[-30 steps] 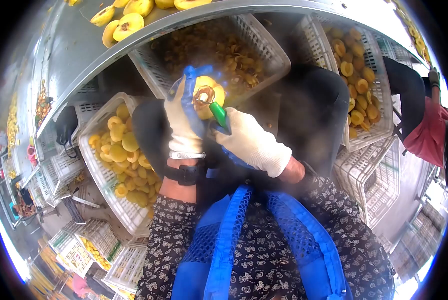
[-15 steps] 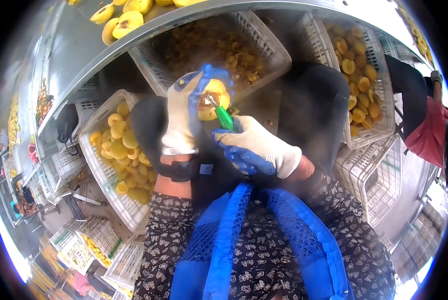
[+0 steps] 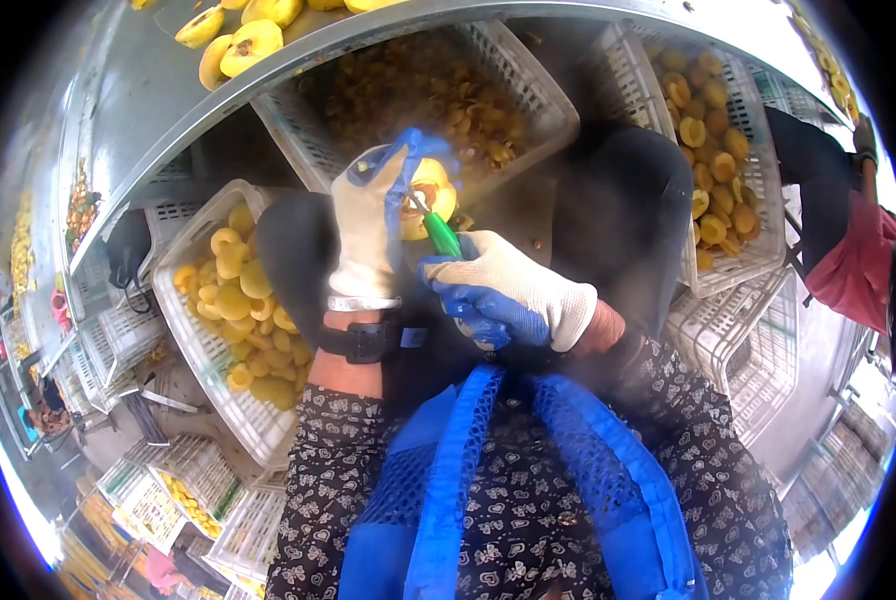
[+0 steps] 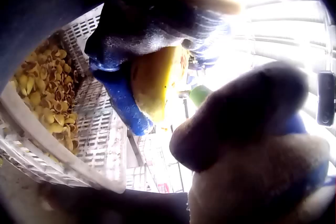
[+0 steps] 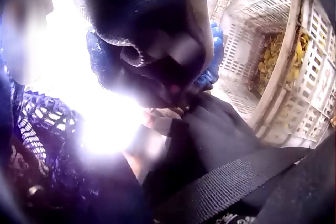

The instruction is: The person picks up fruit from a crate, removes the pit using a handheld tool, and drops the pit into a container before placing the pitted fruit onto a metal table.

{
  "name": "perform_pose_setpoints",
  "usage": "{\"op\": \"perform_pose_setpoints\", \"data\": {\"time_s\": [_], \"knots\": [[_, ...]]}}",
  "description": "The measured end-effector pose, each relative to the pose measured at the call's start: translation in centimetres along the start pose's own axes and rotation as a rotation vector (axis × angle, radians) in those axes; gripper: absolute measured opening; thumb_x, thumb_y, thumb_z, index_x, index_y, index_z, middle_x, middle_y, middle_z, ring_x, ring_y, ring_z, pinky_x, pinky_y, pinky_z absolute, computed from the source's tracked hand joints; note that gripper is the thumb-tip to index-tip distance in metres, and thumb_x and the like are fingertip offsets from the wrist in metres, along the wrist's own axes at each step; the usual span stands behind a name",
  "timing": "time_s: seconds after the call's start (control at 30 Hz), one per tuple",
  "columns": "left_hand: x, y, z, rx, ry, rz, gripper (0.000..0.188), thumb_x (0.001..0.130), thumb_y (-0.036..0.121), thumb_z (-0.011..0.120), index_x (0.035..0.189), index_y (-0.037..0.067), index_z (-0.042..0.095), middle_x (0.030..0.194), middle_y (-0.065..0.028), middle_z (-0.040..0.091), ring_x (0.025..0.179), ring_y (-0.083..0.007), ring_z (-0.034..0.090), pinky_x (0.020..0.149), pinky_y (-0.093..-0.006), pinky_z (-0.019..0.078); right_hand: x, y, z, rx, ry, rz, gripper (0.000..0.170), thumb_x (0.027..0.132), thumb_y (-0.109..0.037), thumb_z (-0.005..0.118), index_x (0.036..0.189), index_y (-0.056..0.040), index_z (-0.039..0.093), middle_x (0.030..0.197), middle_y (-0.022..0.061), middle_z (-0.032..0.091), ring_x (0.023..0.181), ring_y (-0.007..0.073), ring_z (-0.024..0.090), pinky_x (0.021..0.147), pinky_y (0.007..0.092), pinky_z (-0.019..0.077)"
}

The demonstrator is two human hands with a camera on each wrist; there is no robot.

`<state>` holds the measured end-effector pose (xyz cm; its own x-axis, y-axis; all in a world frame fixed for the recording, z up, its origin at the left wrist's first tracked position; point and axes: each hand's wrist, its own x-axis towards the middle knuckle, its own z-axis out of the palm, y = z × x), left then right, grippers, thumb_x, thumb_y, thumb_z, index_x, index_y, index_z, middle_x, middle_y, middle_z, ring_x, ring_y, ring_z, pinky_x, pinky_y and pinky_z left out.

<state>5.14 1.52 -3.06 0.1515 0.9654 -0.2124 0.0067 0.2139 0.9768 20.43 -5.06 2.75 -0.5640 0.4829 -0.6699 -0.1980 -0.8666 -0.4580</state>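
My gloved left hand holds a yellow peach half over my lap, cut face turned toward my right hand. In the left wrist view its blue-coated fingers curl round the peach half. My gloved right hand grips the green handle of a pitting tool. The tool's thin metal end meets the brownish hollow in the middle of the cut face; its very tip is hidden there. In the right wrist view the right hand is dark against glare, and the tool does not show.
A crate of brownish scraps stands ahead under the steel table edge. Crates of peach halves flank my knees, one left and one right. Several peach halves lie on the table. Another person sits at the right.
The right hand has rolled, showing more of its blue-coated fingers, and the tool's handle stands steeper. The left hand has shifted slightly, still holding the peach half.
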Motion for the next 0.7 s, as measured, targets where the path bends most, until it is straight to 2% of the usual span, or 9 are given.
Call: {"op": "perform_pose_setpoints", "data": {"time_s": [0.1, 0.13, 0.23, 0.3, 0.37, 0.5, 0.57, 0.63, 0.7], "knots": [[0.6, 0.0, -0.2, -0.181, 0.023, -0.237, 0.027, 0.089, 0.021, 0.072, 0.099, -0.003, 0.069, 0.083, -0.005, 0.069, 0.071, -0.0111, 0.066, 0.065, -0.0251, 0.0535, 0.1, 0.6, 0.3, 0.052, 0.062, 0.009, 0.017, 0.097, -0.021, 0.058, 0.091, -0.0068, 0.052, 0.062, -0.0004, 0.047, 0.039, 0.0095, 0.043, 0.035, 0.0255, 0.0334], [0.7, 0.1, -0.2, -0.229, 0.028, -0.289, 0.026, 0.088, 0.022, 0.073, 0.096, -0.002, 0.069, 0.083, -0.0058, 0.069, 0.069, -0.0117, 0.066, 0.064, -0.0254, 0.0529, 0.1, 0.8, -0.2, 0.136, -0.032, 0.024, 0.018, 0.098, -0.022, 0.058, 0.091, -0.0069, 0.052, 0.062, -0.0002, 0.048, 0.039, 0.0094, 0.043, 0.035, 0.0255, 0.0335], [0.2, 0.9, 0.4, -0.226, -0.011, -0.265, 0.026, 0.09, 0.022, 0.07, 0.1, -0.002, 0.069, 0.084, -0.007, 0.069, 0.072, -0.0135, 0.066, 0.065, -0.0268, 0.0528, 0.2, 1.6, -1.2, 0.4, -0.269, 0.055, 0.019, 0.099, -0.024, 0.057, 0.092, -0.0071, 0.052, 0.062, 0.0, 0.049, 0.04, 0.0092, 0.043, 0.035, 0.0255, 0.0339], [0.8, -0.8, -0.2, -0.002, -0.057, -0.001, 0.03, 0.095, 0.026, 0.063, 0.107, -0.001, 0.067, 0.09, -0.0118, 0.07, 0.078, -0.0181, 0.068, 0.068, -0.0312, 0.0554, 0.4, 2.3, -0.5, 0.586, -0.364, 0.045, 0.019, 0.1, -0.024, 0.056, 0.094, -0.0068, 0.052, 0.063, 0.0001, 0.049, 0.04, 0.0093, 0.043, 0.035, 0.0254, 0.0343], [0.6, -1.1, -0.1, 0.093, -0.062, 0.084, 0.041, 0.099, 0.036, 0.056, 0.111, -0.003, 0.064, 0.095, -0.0167, 0.071, 0.08, -0.0237, 0.07, 0.07, -0.0338, 0.0589, 0.6, 2.1, -1.1, 0.58, -0.353, 0.061, 0.021, 0.102, -0.027, 0.052, 0.101, -0.0059, 0.053, 0.069, 0.002, 0.052, 0.041, 0.0104, 0.046, 0.036, 0.0253, 0.0364], [0.6, 1.0, 0.4, -0.267, -0.101, -0.118, 0.048, 0.1, 0.042, 0.053, 0.113, -0.004, 0.062, 0.1, -0.0196, 0.071, 0.082, -0.0286, 0.071, 0.072, -0.0369, 0.0608, 1.7, 3.2, -1.5, 0.822, -0.609, -0.003, 0.031, 0.104, -0.03, 0.046, 0.105, -0.0009, 0.057, 0.069, 0.0, 0.053, 0.043, 0.0087, 0.047, 0.037, 0.0254, 0.0379], [0.7, 0.3, 0.0, -0.184, -0.082, -0.03, 0.048, 0.1, 0.042, 0.054, 0.114, -0.004, 0.062, 0.102, -0.0205, 0.07, 0.085, -0.0307, 0.071, 0.073, -0.0385, 0.0608, 3.4, 4.2, -1.4, 0.931, -0.768, -0.029, 0.035, 0.105, -0.031, 0.043, 0.106, 0.0007, 0.059, 0.068, -0.0017, 0.052, 0.043, 0.0075, 0.046, 0.038, 0.0251, 0.038], [1.0, 0.6, 0.0, -0.373, -0.017, -0.104, 0.048, 0.1, 0.042, 0.054, 0.115, -0.004, 0.062, 0.103, -0.021, 0.069, 0.087, -0.0313, 0.071, 0.074, -0.0391, 0.0607, 5.5, 4.8, -1.5, 1.048, -0.948, -0.041, 0.037, 0.106, -0.03, 0.039, 0.108, 0.0019, 0.058, 0.068, -0.0016, 0.051, 0.043, 0.0076, 0.046, 0.038, 0.0259, 0.0386], [1.6, -1.5, -0.7, -0.183, 0.047, 0.079, 0.048, 0.1, 0.041, 0.054, 0.115, -0.004, 0.061, 0.107, -0.0216, 0.068, 0.095, -0.0331, 0.07, 0.079, -0.0417, 0.0598, 5.8, 4.7, -1.3, 1.094, -0.981, -0.049, 0.039, 0.107, -0.029, 0.037, 0.113, 0.0035, 0.057, 0.068, -0.0009, 0.051, 0.044, 0.008, 0.047, 0.036, 0.0277, 0.0389]]}}
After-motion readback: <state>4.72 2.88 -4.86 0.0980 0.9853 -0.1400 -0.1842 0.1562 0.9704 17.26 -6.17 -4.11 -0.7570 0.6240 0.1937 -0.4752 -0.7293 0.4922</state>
